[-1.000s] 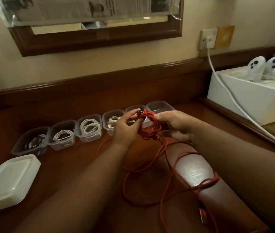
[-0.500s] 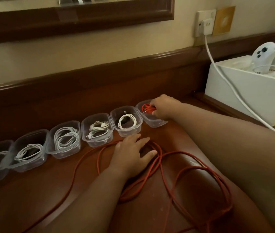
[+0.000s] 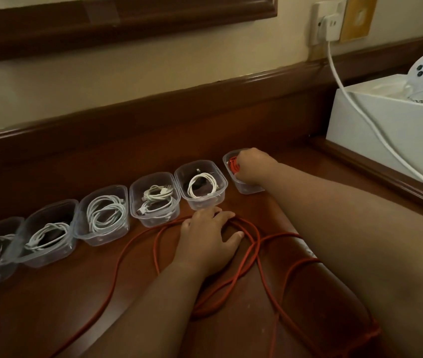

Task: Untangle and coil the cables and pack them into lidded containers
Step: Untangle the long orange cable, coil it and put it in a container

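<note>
Moved: almost nothing, both hands stayed put | right hand (image 3: 253, 167) curled on red coil (image 3: 233, 165) in end box (image 3: 246, 188), upper right | left hand (image 3: 209, 240) flat on loose red cable (image 3: 254, 257) | risk: coil springs out when let go; loose loops snag the arm.

We see six clear lidless containers (image 3: 155, 198) in a diagonal row mid-frame; five hold white cables (image 3: 105, 214), the rightmost a red coil (image 3: 233, 165), loose red cable (image 3: 254, 244) sprawling below.
</note>
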A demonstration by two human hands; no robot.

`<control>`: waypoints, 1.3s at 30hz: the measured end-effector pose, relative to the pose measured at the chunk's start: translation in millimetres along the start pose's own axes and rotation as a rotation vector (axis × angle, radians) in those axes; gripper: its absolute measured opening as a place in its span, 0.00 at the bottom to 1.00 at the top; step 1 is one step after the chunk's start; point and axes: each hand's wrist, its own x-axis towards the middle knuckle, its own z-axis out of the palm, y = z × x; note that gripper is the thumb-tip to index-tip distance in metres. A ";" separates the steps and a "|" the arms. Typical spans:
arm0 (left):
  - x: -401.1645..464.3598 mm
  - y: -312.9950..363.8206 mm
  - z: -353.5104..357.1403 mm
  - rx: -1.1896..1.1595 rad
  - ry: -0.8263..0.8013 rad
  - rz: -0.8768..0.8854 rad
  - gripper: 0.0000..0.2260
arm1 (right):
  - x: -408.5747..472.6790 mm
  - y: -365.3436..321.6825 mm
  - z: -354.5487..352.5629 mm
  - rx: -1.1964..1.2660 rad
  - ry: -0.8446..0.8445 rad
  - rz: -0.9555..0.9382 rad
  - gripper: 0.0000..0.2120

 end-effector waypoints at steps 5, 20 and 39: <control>1.1 -0.2 -1.1 -0.025 -0.001 -0.003 0.24 | 7.6 -5.4 -1.4 -0.044 -0.082 0.003 0.13; 0.7 0.7 -3.2 -0.062 0.045 -0.037 0.19 | -19.7 27.8 25.7 0.558 0.064 0.316 0.23; -18.3 12.3 -32.8 -0.095 0.299 0.028 0.09 | -112.4 8.7 -0.6 0.705 0.189 0.099 0.10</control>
